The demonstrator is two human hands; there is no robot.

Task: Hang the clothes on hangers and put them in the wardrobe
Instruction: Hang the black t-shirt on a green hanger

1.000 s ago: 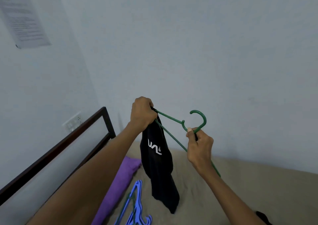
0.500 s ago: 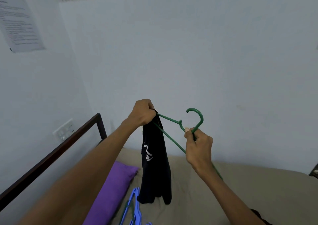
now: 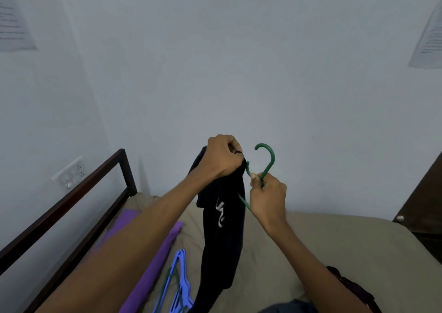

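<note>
**Black garment gathered at the green hanger, held above the bed**

Head view: your left hand (image 3: 221, 156) grips the bunched top of the black garment (image 3: 223, 221), which hangs lengthwise straight down over the bed (image 3: 323, 236). Your right hand (image 3: 267, 199) pinches the neck of the green hanger (image 3: 265, 163), hook upward, opening to the left; one arm slants down-right behind the hand. Blue hangers (image 3: 179, 286) and a purple cloth (image 3: 153, 260) lie on the bed.

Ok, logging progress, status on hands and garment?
Left hand grips black garment at green hanger. Right hand holds hanger below hook. Not in wardrobe yet. Nothing blocking.
</note>
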